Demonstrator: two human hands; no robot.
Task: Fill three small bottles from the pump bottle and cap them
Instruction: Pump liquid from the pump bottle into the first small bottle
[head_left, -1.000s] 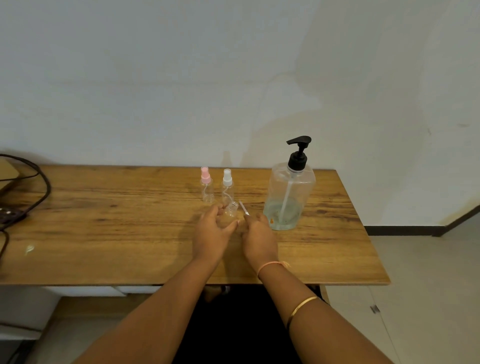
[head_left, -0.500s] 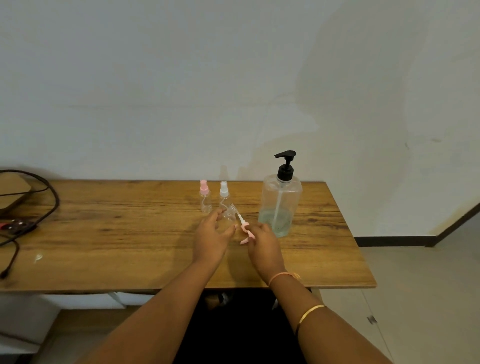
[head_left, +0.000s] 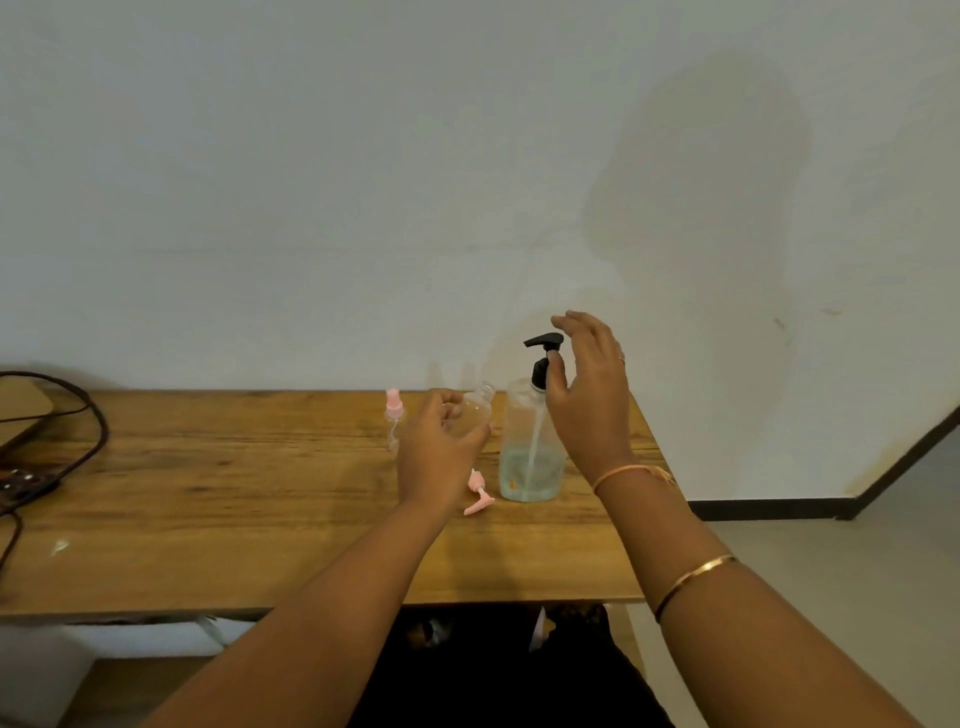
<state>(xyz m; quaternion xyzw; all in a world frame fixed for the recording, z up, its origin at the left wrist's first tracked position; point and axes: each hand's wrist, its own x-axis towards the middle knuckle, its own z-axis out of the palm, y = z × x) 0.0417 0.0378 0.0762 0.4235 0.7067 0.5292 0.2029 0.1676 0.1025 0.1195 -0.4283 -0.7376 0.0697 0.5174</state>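
Observation:
My left hand (head_left: 439, 452) grips a small clear bottle (head_left: 477, 410), uncapped and tilted with its mouth towards the pump bottle's spout. The pump bottle (head_left: 530, 447) is clear with a black pump head (head_left: 543, 345) and a little pale liquid at the bottom. My right hand (head_left: 589, 395) hovers at the pump head, fingers spread above it and thumb by the pump's neck. A pink spray cap (head_left: 478, 496) with its tube lies on the wooden table (head_left: 208, 493) in front of the pump bottle. Another small bottle with a pink cap (head_left: 394, 418) stands behind my left hand.
Black cables (head_left: 78, 441) and a power strip (head_left: 23, 486) lie at the table's left end. A white wall rises right behind the table. The table's right edge is just past the pump bottle, with tiled floor beyond.
My left hand lifted the uncapped small bottle and tilted it towards the pump spout. My right hand laid the pink cap down on the table and rose to the pump head.

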